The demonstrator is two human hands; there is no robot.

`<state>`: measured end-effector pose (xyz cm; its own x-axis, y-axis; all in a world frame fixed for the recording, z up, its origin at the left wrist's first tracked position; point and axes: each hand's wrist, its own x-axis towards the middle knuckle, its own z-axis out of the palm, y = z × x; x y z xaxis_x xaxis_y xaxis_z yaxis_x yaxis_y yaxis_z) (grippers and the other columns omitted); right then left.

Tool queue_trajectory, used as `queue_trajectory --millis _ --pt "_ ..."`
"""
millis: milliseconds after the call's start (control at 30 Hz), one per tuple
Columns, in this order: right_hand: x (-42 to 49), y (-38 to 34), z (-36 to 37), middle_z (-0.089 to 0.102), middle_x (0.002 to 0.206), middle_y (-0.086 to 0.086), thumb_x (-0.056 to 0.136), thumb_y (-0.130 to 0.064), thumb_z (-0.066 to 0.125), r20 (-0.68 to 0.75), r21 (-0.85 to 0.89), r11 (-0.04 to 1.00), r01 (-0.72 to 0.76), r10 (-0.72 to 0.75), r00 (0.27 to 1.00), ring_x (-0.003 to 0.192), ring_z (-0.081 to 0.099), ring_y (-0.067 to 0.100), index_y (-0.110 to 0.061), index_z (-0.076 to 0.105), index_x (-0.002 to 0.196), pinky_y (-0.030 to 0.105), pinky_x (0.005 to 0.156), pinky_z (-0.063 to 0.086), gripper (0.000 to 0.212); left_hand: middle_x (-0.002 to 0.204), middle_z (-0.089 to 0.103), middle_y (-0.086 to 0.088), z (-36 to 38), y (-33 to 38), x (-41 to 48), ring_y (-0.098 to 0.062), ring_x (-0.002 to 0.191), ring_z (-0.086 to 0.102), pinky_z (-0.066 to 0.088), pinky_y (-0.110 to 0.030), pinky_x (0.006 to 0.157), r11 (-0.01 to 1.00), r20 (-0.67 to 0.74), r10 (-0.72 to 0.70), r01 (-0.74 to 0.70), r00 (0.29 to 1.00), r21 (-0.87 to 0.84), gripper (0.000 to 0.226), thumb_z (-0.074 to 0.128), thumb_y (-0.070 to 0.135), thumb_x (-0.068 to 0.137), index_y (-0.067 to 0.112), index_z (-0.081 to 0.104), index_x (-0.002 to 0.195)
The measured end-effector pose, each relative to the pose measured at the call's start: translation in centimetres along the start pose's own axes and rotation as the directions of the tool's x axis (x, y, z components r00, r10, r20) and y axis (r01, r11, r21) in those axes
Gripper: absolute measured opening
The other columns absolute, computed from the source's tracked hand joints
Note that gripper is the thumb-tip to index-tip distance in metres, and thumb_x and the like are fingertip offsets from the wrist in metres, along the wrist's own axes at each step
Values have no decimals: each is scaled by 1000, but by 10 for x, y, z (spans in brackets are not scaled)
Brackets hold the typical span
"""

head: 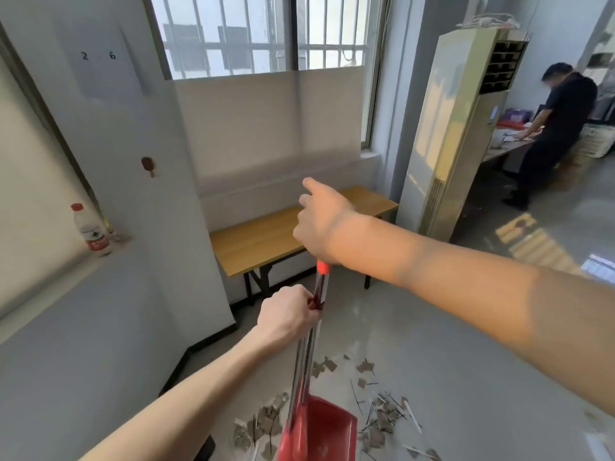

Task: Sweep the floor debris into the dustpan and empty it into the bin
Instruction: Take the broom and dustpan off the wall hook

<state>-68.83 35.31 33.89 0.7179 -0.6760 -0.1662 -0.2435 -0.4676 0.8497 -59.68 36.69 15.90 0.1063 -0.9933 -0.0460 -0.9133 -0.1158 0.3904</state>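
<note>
A red dustpan (324,430) stands on the grey floor at the bottom centre, among the debris. Two shiny metal handles (307,354) rise from it side by side; whether one belongs to a broom is hidden. My left hand (288,316) is closed around the lower handle's top. My right hand (321,224) grips the red-capped top (323,267) of the taller handle, index finger sticking out. Brown cardboard scraps (263,424) lie left of the pan. More scraps and thin sticks (382,414) lie to its right. No bin is in view.
A low wooden bench (266,241) stands under the window straight ahead. A white pillar (173,227) is on the left, with a water bottle (91,229) on a ledge. A tall air conditioner (459,134) and a person (555,134) at a desk are at the right.
</note>
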Motion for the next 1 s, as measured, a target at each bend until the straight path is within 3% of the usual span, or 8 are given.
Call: queue_trajectory --millis 133,233,333,400,600,767,867,1000 --pt "-18 -32 8 68 101 0 88 -23 56 284 29 997 69 -74 956 94 66 21 -21 67 103 29 79 40 19 89 76 -3 22 16 -25 -31 85 73 53 -33 71 995 -30 75 -72 997 74 28 61 43 91 22 78 97" --pt "-40 -38 20 65 92 -2 92 -23 51 277 12 995 103 -102 955 82 65 20 -19 64 92 21 57 29 13 91 76 -5 33 24 -38 -33 84 72 45 -32 66 987 -30 107 -103 994 126 30 57 42 94 21 78 98" --pt "-55 -39 35 46 67 2 98 -26 45 221 -21 994 107 -100 970 56 46 18 -15 44 67 26 46 20 33 90 75 -7 41 32 -46 -35 81 70 39 -32 64 979 -46 123 -114 991 169 35 53 44 95 18 76 96" --pt "-62 -39 51 43 64 2 98 -28 44 193 18 996 90 -91 977 54 45 18 -16 44 65 24 46 24 35 89 74 -7 48 39 -46 -36 80 69 39 -33 63 977 -54 118 -106 992 185 37 51 46 95 17 75 93" --pt "-80 -25 123 52 70 -1 97 -37 43 114 99 989 109 -120 986 65 56 24 -21 62 88 25 47 26 26 84 72 -6 73 82 -27 -34 72 68 46 -33 61 961 -53 60 -44 997 273 47 47 52 96 15 74 86" --pt "-101 4 196 65 94 3 95 -43 43 125 218 970 109 -139 982 85 66 29 -18 62 96 30 68 48 31 81 73 -4 92 102 -14 -30 67 66 50 -34 63 963 -78 5 16 997 268 44 56 53 95 16 77 86" --pt "-136 47 270 70 104 2 93 -54 43 238 256 966 26 -89 967 97 68 28 -19 65 106 31 73 51 44 84 74 -7 99 50 -26 -33 77 71 55 -36 71 966 -140 -202 220 969 133 40 64 54 93 17 76 88" --pt "-161 34 363 70 109 1 89 -62 44 378 351 925 -143 0 926 103 68 25 -23 67 113 31 75 49 51 65 68 -5 118 11 -38 -33 65 66 51 -37 65 913 -217 -407 390 887 -118 41 67 52 92 20 71 67"
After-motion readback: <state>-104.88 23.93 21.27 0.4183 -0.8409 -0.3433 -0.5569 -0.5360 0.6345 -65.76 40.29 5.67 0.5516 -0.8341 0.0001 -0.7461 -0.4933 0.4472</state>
